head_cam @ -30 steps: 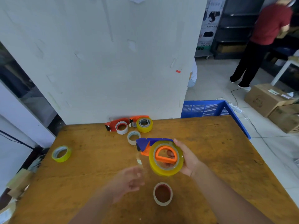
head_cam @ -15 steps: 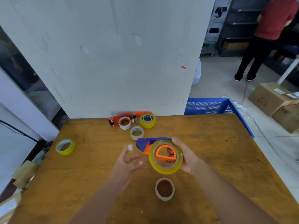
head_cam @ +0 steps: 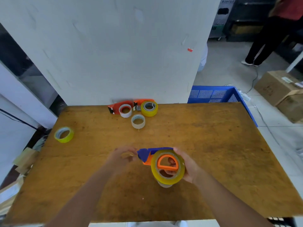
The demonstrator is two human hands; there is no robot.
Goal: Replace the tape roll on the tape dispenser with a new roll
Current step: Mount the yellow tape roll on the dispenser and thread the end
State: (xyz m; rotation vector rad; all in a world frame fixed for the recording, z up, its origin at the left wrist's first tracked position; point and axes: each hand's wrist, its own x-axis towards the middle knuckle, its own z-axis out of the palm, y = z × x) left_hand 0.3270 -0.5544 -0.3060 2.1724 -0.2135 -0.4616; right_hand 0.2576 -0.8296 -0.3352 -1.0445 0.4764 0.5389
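My right hand [head_cam: 188,167] grips a tape dispenser [head_cam: 144,155] with a blue nose and an orange D-shaped hub, held above the wooden table [head_cam: 213,145]. A full yellow tape roll [head_cam: 165,179] sits around the hub. My left hand [head_cam: 123,157] is just left of the blue nose. Its fingers are curled and pinched, with a thin yellowish tape end between the fingertips; the hand is blurred. An empty cardboard core [head_cam: 164,185] lies on the table under the roll, mostly hidden by it.
Two red-orange dispensers [head_cam: 117,106] lie at the table's back edge with a white roll [head_cam: 125,110] and a yellow roll [head_cam: 149,108]. A pale roll [head_cam: 138,121] sits nearer, a yellow-green roll [head_cam: 64,134] at the left. A blue crate [head_cam: 213,95], cardboard boxes [head_cam: 278,86] and a standing person [head_cam: 270,30] are at the right.
My left hand has moved up and right to the dispenser's blue nose and its fingers have closed. The dispenser now hangs over the empty core and hides most of it.
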